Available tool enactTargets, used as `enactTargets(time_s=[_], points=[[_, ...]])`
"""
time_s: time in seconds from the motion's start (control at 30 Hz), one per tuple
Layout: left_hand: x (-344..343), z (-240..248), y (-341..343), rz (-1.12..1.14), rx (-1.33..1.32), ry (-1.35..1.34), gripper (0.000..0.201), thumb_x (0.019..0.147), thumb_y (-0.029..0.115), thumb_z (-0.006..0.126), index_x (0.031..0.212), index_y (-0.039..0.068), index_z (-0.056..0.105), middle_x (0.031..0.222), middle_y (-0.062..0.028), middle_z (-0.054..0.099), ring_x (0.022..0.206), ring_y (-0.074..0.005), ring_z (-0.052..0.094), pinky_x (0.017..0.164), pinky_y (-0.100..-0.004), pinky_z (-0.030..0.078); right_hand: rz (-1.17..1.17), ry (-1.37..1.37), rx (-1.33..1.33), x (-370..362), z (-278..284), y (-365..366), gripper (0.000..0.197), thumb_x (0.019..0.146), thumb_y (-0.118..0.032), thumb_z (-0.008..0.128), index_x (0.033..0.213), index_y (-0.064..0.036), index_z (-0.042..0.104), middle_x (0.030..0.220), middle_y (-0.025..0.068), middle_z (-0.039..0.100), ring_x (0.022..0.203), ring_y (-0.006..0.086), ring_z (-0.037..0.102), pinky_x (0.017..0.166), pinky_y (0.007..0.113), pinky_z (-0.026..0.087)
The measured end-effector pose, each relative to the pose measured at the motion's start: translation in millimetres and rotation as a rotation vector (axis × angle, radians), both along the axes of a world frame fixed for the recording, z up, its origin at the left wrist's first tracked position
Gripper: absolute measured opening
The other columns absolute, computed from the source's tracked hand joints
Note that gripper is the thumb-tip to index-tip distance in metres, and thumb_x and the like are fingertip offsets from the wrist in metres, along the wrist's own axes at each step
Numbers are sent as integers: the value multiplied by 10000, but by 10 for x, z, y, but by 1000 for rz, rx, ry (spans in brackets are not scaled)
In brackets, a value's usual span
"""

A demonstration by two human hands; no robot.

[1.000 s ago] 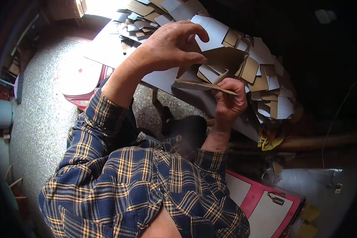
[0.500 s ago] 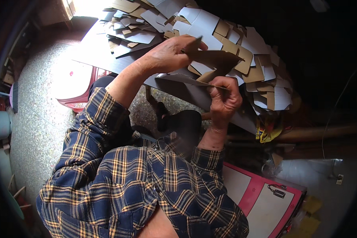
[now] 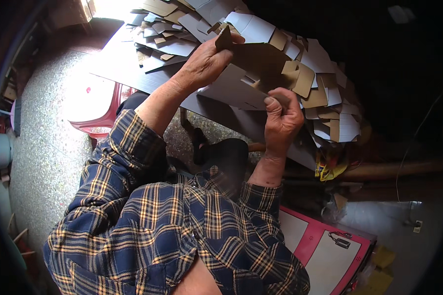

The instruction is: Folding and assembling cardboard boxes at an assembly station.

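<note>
Between my hands is a cardboard box [image 3: 234, 88], white outside and brown inside, its top standing open with flaps raised. My left hand [image 3: 209, 61] grips its far left corner by a brown flap, fingers partly behind the cardboard. At the near right corner my right hand [image 3: 282, 115] pinches an edge, thumb against curled fingers. The box rests over the grey table [image 3: 221, 109] near its front edge. Just behind it lies a pile of flat cardboard pieces [image 3: 248, 27], white on one side and brown on the other.
A red-and-white plastic stool [image 3: 93, 105] stands on the speckled floor [image 3: 49, 147] to the left. At lower right is a pink-and-white cabinet [image 3: 325, 250]. A yellow plastic bag [image 3: 330, 169] hangs by the table's right end. Bluish containers [image 3: 2, 150] sit at far left.
The cardboard has opened into a box shape, its white side wall now facing me. My left hand has shifted slightly up and left; the right hand stays near the same place.
</note>
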State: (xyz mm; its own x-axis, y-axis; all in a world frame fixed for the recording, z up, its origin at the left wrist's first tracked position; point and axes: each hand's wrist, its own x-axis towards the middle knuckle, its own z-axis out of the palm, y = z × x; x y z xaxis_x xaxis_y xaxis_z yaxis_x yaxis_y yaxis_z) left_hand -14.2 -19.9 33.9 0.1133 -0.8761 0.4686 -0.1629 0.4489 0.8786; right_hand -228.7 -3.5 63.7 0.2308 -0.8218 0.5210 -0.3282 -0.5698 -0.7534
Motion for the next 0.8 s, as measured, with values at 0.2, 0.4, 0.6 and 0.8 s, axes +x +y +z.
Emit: enactTargets(time_s=[0.2, 0.4, 0.6, 0.8], points=[[-17, 57, -7, 9, 8, 36, 400, 893, 168, 437, 1245, 22, 558, 1183, -111, 602, 1071, -213, 557, 946, -332, 429, -128, -15, -52, 144, 62, -6, 401, 852, -95, 690, 1215, -30, 533, 791, 110, 691, 717, 150, 647, 682, 293, 515], [67, 44, 21, 36, -19, -12, 395, 915, 228, 450, 1221, 10, 571, 1201, -135, 604, 1075, -224, 569, 940, -332, 435, -236, 173, -199, 301, 106, -55, 493, 845, -117, 689, 1299, -44, 511, 886, 155, 701, 794, 254, 680, 720, 352, 540], [49, -38, -10, 65, -33, 24, 405, 927, 243, 434, 1228, 8, 571, 1171, -147, 622, 1075, -229, 579, 946, -326, 436, -408, 577, -333, 361, 99, -101, 474, 824, -196, 690, 1273, -101, 575, 938, 171, 694, 822, 362, 680, 743, 442, 547], [-28, -52, -109, 64, -96, 67, 398, 947, 249, 408, 1226, 17, 571, 1103, -134, 635, 1021, -209, 584, 913, -323, 444, -456, 706, -472, 320, 158, -178, 373, 812, -217, 687, 1168, -110, 648, 960, 126, 616, 907, 331, 635, 770, 431, 537]])
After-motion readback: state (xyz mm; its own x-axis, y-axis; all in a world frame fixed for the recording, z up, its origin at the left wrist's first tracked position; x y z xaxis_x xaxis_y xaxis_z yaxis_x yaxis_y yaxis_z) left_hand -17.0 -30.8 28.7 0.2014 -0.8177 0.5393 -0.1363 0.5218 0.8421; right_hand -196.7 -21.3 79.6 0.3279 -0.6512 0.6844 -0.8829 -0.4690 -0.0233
